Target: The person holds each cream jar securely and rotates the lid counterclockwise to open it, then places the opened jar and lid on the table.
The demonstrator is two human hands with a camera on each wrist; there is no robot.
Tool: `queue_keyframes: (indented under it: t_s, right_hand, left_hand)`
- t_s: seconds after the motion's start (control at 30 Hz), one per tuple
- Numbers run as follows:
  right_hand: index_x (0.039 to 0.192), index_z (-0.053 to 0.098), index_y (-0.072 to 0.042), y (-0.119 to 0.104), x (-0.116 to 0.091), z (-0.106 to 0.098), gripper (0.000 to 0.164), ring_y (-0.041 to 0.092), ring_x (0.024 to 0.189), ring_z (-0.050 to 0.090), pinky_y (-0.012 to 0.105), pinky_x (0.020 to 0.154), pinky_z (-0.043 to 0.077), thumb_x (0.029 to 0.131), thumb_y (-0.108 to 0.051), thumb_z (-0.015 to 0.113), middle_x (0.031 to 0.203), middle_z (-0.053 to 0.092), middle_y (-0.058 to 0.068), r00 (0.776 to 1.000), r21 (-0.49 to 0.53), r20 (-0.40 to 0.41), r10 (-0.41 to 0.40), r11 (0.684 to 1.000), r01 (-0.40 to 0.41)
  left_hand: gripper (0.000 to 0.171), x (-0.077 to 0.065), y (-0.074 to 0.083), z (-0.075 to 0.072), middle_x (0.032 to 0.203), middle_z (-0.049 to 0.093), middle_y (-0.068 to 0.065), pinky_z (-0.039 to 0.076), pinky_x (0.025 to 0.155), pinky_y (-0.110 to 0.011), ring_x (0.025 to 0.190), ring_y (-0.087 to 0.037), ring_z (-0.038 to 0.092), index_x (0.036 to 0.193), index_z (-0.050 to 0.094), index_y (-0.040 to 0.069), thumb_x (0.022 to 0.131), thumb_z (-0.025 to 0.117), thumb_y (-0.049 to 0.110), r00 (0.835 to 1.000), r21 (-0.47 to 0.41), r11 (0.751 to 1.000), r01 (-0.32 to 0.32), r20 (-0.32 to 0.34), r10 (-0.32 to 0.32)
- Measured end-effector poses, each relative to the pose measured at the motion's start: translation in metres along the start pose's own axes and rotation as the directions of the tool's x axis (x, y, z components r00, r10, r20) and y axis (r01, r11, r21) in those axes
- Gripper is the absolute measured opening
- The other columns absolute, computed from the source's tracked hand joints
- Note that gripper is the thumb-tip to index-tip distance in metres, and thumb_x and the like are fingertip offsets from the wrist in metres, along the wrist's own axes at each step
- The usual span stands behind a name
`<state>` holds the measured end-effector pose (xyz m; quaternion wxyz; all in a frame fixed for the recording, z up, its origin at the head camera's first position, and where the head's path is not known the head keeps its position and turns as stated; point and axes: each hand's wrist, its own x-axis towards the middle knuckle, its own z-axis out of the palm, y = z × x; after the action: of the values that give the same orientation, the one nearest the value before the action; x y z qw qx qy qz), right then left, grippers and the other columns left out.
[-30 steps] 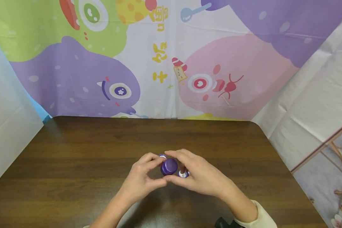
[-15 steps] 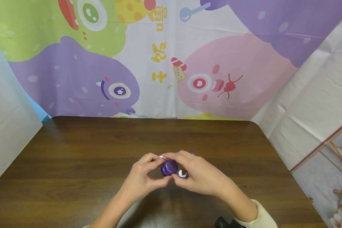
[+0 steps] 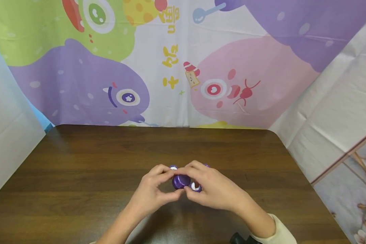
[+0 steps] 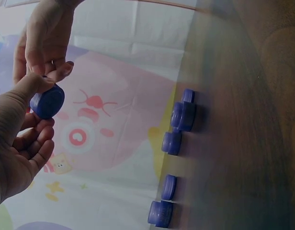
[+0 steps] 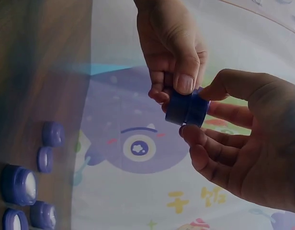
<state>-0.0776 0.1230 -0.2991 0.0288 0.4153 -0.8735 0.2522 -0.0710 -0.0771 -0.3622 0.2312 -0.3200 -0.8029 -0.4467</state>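
A small purple jar with a lid on it is held up between both hands, over the table. The left hand pinches the jar's body, its thumb pressed flat against the side in the right wrist view. On the other end, the right hand holds the lid at its edge between thumb and fingers. Below the hands stand more purple jars, such as an uncapped one with a white top and a smaller one. Loose purple lids lie beside them.
The brown wooden table runs back to a cartoon-printed curtain. White cloth hangs at the right side. A black object shows by the right sleeve at the front edge.
The right hand's fingers have shifted around the lid, and its index finger now covers more of the jar's far side. The left hand keeps nearly the same place.
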Motion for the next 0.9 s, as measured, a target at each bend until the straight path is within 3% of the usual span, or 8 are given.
queue_keyframes:
  t_s: [0.17, 0.27, 0.43, 0.6, 0.73, 0.9]
  right_hand:
    - [0.130, 0.052, -0.014, -0.0006, -0.0009, 0.0002, 0.051, 0.003, 0.087, 0.055, 0.018, 0.073, 0.051, 0.086, -0.036, 0.066, 0.111, 0.059, -0.004, 0.999, 0.062, -0.034, 0.029, 0.998, -0.027]
    - [0.124, 0.057, -0.014, -0.0004, -0.0001, 0.0002, 0.045, 0.003, 0.077, 0.054, 0.015, 0.065, 0.048, 0.087, -0.040, 0.063, 0.103, 0.061, -0.007, 0.996, 0.090, -0.051, 0.071, 0.994, -0.066]
    - [0.116, 0.061, -0.016, 0.0010, 0.0007, 0.0005, 0.031, 0.003, 0.076, 0.054, 0.015, 0.064, 0.049, 0.088, -0.028, 0.064, 0.098, 0.062, -0.007, 0.998, 0.075, -0.036, 0.041, 0.996, -0.039]
    - [0.124, 0.056, -0.015, 0.0009, 0.0004, -0.0012, 0.040, 0.004, 0.083, 0.053, 0.015, 0.068, 0.049, 0.085, -0.015, 0.063, 0.107, 0.060, -0.003, 1.000, 0.059, -0.001, -0.023, 0.998, 0.023]
    - [0.130, 0.051, -0.014, 0.0004, 0.0002, -0.0014, 0.046, 0.004, 0.083, 0.054, 0.016, 0.069, 0.050, 0.088, -0.027, 0.064, 0.112, 0.059, -0.001, 1.000, 0.080, -0.020, 0.006, 0.997, -0.004]
    - [0.116, 0.061, -0.016, 0.0005, 0.0010, -0.0009, 0.037, 0.001, 0.076, 0.053, 0.016, 0.063, 0.049, 0.087, -0.037, 0.065, 0.096, 0.061, -0.007, 0.996, 0.101, -0.055, 0.075, 0.992, -0.069]
  left_hand:
    - [0.038, -0.0002, 0.0002, -0.0011, 0.093, 0.060, 0.004, 0.052, 0.076, -0.022, 0.086, -0.012, 0.058, 0.103, 0.070, 0.002, 0.066, 0.080, 0.008, 1.000, 0.003, 1.000, 0.019, -0.002, -0.019]
    - [0.037, 0.0004, 0.0006, -0.0009, 0.093, 0.060, 0.004, 0.053, 0.075, -0.021, 0.086, -0.011, 0.057, 0.102, 0.071, 0.001, 0.067, 0.080, 0.008, 1.000, -0.002, 1.000, 0.012, -0.006, -0.012]
    - [0.038, 0.0003, 0.0010, -0.0002, 0.093, 0.060, 0.004, 0.053, 0.077, -0.021, 0.086, -0.009, 0.057, 0.103, 0.070, 0.002, 0.067, 0.080, 0.006, 1.000, -0.016, 1.000, 0.001, -0.004, -0.001]
    - [0.041, -0.0003, 0.0010, -0.0010, 0.094, 0.060, 0.004, 0.053, 0.078, -0.022, 0.086, -0.009, 0.056, 0.107, 0.069, 0.002, 0.067, 0.080, 0.006, 1.000, -0.025, 1.000, -0.004, 0.004, 0.004]
    - [0.039, 0.0003, 0.0017, -0.0021, 0.094, 0.060, 0.004, 0.053, 0.077, -0.022, 0.086, -0.011, 0.057, 0.104, 0.070, 0.002, 0.067, 0.080, 0.007, 1.000, -0.007, 1.000, 0.019, 0.010, -0.019]
    - [0.036, 0.0003, 0.0014, -0.0013, 0.094, 0.060, 0.004, 0.053, 0.076, -0.021, 0.086, -0.010, 0.057, 0.101, 0.071, 0.003, 0.067, 0.081, 0.007, 1.000, 0.000, 1.000, 0.010, 0.005, -0.010]
